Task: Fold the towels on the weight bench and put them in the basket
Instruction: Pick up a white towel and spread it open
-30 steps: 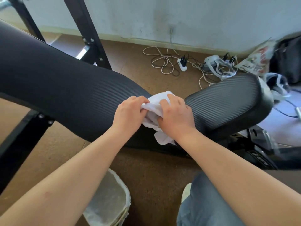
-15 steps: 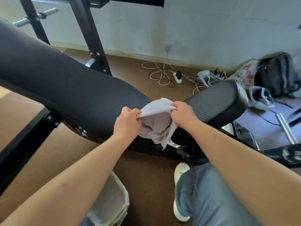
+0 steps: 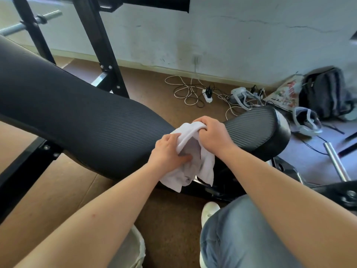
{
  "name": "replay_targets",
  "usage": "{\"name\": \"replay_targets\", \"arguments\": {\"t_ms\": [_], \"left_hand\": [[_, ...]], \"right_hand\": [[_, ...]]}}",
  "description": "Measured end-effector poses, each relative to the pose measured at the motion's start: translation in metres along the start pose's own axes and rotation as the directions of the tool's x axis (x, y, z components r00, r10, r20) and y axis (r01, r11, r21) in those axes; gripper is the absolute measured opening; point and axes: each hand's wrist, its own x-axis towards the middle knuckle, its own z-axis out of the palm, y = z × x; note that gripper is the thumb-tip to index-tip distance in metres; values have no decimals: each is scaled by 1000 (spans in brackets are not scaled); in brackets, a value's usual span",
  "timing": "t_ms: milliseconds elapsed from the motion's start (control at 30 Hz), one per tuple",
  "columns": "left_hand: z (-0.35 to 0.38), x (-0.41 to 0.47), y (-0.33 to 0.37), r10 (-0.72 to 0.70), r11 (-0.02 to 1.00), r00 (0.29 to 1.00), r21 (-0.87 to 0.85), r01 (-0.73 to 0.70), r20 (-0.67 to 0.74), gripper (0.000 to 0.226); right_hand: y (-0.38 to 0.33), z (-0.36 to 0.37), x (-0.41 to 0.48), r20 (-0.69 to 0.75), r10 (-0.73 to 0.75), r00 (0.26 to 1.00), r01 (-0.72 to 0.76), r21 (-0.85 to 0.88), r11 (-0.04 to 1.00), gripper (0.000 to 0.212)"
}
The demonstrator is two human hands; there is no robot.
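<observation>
A small white towel hangs crumpled over the near side of the black weight bench, at the dip between its back pad and seat pad. My right hand grips the towel's upper edge in a fist. My left hand holds the towel lower down, thumb pressed into the cloth and fingers behind it. The towel's lower corners dangle below both hands. The pale rim of the basket shows on the floor at the bottom, mostly hidden by my left forearm.
Black bench uprights and a barbell stand at the back left. White cables with a power strip, a headset, a printed bag and a dark backpack lie by the wall. My jeans knee and white shoe are at the bottom right.
My hands have come closer together; the towel, stretched between them half a second ago, is bunched again. My left hand has moved lower on the cloth. The view has tilted up.
</observation>
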Motion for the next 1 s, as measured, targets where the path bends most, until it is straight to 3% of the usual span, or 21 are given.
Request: {"name": "replay_targets", "arguments": {"t_ms": [67, 100, 200, 267, 433, 533, 633, 733, 800, 900, 1000], "left_hand": [[1, 8, 2, -29, 999, 997, -26, 27, -66, 39], [0, 10, 3, -53, 997, 994, -61, 48, -92, 29], [-8, 15, 3, -167, 980, 976, -134, 149, -139, 23], [-20, 16, 5, -215, 959, 960, -226, 173, -179, 16], [-43, 15, 10, -88, 956, 958, -294, 4, -272, 13], [-63, 14, 15, -196, 851, 916, -524, -18, -351, 18], [-77, 15, 17, -240, 783, 918, -622, -8, -314, 34], [-76, 9, 10, -175, 882, 975, -461, 94, -136, 61], [-68, 4, 2, -107, 984, 994, -145, 104, -10, 74], [-57, -1, -13, -80, 965, 991, 259, 51, 104, 85], [-50, -3, -28, -52, 963, 984, 270, 4, 170, 88]], "right_hand": [[7, -2, 4, 30, 22, 999, -20, -64, 998, 30], [10, 0, 5, 81, 60, 995, -50, -118, 992, 33], [16, 13, 4, 285, 195, 939, -126, -242, 962, 42], [16, 24, 0, 329, 209, 921, -118, -276, 954, 42], [15, 31, 1, 185, 105, 977, -51, -279, 959, 46], [19, 28, 8, 135, 147, 980, -107, -266, 958, 34], [22, 29, 8, 176, 215, 961, -158, -289, 944, 50], [18, 37, 3, 42, 205, 978, -186, -270, 945, 47], [14, 41, 1, -61, 195, 979, -204, -242, 949, 36], [9, 45, 2, -63, 171, 983, -178, -131, 975, 23], [7, 51, 6, 43, 91, 995, -86, -104, 991, 30]]}}
